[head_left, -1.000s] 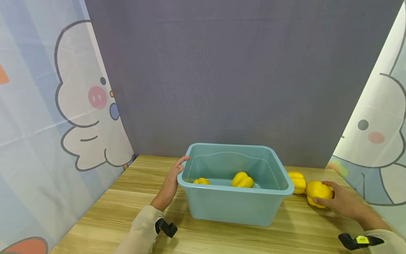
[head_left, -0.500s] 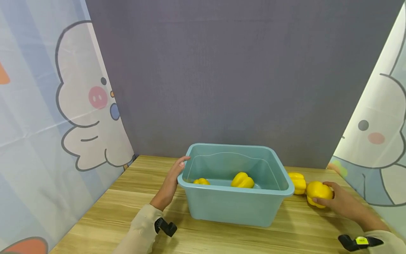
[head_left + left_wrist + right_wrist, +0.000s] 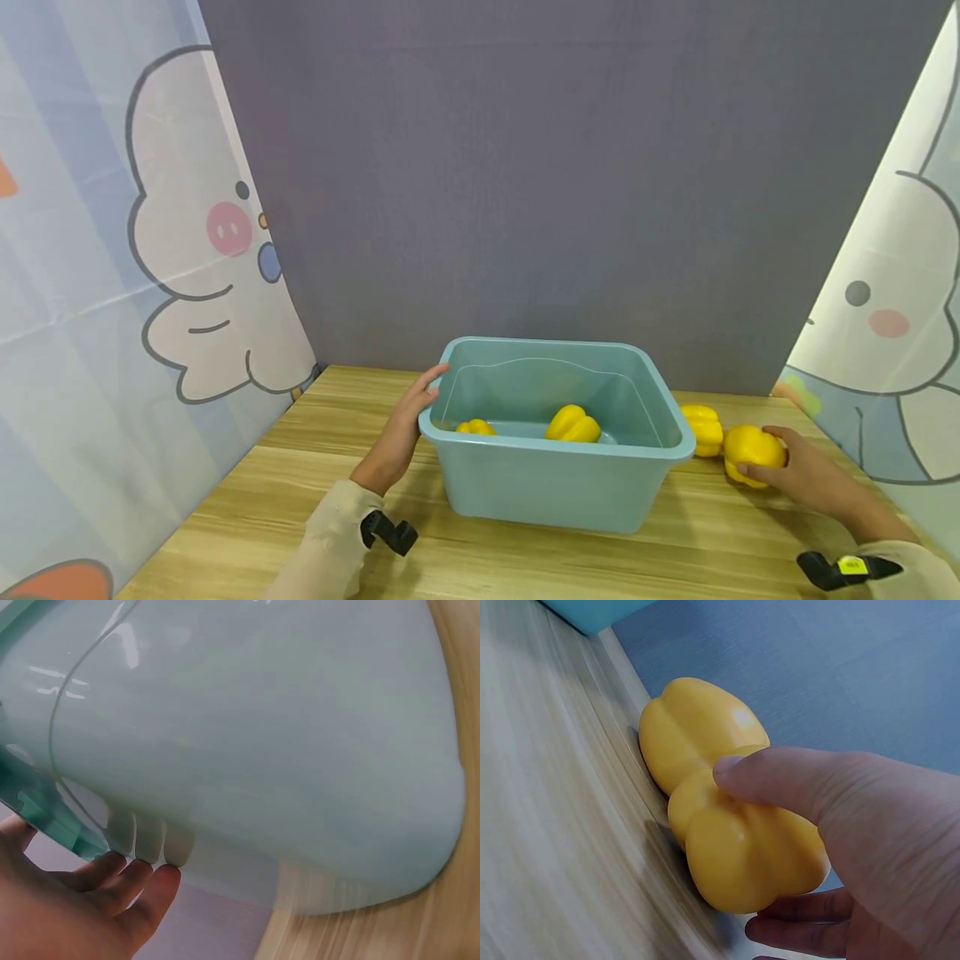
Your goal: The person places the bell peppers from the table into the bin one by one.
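My right hand (image 3: 813, 479) holds a yellow bell pepper (image 3: 752, 454) at the right of the table. In the right wrist view the thumb (image 3: 761, 776) presses the top of this bell pepper (image 3: 742, 847), and other fingers show at its lower side. A second yellow bell pepper (image 3: 694, 727) lies right against it. The left hand (image 3: 397, 433) rests at the left end of a blue-green plastic bin (image 3: 555, 487). Seen from the left wrist, several fingertips (image 3: 161, 892) touch the bin's outer wall (image 3: 285, 735) under the rim. Inside lie two yellow bell peppers, one toward the middle (image 3: 572, 425), another partly hidden by the front rim.
The wood-grain table (image 3: 292, 492) extends around the bin. A dark grey panel (image 3: 525, 183) stands behind, and cartoon-printed curtains (image 3: 82, 333) hang at both sides. Black wrist cameras (image 3: 388, 533) sit on the cuffs.
Hardly anything differs. Both hands, the bin and the bell peppers keep their places, with only a very slight shift of the head view.
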Motion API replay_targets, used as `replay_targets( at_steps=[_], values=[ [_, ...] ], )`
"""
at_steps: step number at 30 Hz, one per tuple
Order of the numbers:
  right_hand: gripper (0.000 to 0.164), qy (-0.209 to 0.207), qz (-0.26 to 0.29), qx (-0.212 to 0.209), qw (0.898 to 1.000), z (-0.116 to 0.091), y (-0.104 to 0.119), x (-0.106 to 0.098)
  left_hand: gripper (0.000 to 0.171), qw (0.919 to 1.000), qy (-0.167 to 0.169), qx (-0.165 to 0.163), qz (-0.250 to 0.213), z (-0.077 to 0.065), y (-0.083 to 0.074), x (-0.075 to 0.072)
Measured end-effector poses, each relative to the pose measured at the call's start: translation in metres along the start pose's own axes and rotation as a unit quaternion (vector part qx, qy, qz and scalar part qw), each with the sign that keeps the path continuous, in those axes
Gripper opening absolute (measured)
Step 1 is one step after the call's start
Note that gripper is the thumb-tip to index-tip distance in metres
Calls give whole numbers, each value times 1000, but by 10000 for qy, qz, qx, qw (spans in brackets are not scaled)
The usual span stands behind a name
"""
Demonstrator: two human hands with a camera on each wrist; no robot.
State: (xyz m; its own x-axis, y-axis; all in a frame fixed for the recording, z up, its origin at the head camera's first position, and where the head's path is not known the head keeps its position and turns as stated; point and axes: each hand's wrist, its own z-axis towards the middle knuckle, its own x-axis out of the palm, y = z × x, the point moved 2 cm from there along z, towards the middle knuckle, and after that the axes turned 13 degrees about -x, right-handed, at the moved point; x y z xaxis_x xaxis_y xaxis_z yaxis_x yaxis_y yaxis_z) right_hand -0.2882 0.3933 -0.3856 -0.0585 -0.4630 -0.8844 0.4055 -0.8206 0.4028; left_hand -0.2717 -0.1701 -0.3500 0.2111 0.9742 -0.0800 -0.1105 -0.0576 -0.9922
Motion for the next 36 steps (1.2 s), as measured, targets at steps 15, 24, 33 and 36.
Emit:
replay_targets(
  at_steps=[15,24,33,36],
  values=[
    [85,61,129,-61,9999,2,1,-1,58,9996,252,44,129,-1,-1,-2],
    [86,81,160,74,9998,1,-1,-2,57,9999,97,17,98,0,0,-1],
    [91,208,141,342,9991,-1,-2,-5,57,9999,71,30,137,0,1,-1],
    [93,227,145,419,9988,-1,-2,-6,57,9999,29,24,159,0,0,-1]
  ],
)
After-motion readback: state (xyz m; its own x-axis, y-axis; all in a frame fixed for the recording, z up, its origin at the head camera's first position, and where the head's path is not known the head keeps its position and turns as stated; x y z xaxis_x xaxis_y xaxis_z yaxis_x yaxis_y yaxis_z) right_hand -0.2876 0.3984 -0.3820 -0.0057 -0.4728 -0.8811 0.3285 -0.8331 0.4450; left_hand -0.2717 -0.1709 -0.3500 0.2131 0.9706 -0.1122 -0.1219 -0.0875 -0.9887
